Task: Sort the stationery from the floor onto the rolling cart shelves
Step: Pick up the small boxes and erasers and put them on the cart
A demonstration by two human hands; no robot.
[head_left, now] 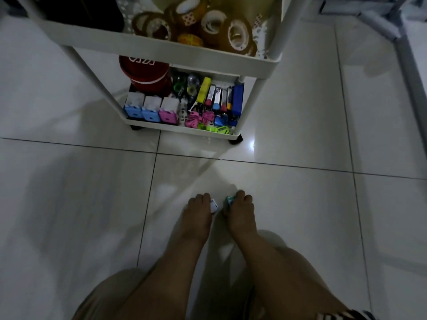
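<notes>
My left hand (198,215) reaches down to the tiled floor, its fingers curled round a small white box (214,205). Right beside it, my right hand (241,211) grips a small teal box (229,200) in the same way. Most of both boxes is hidden under my fingers. The white rolling cart (208,54) stands ahead of my hands. Its upper visible shelf holds several brown tape rolls (238,34). The bottom shelf (161,127) is packed with staplers (217,95), blue and pink boxes (150,112) and coloured clips (203,121).
A red round tin (144,73) sits at the back left of the bottom shelf. Grey metal furniture legs (409,56) run along the right edge. Glossy white floor tiles (69,192) surround the cart and my arms.
</notes>
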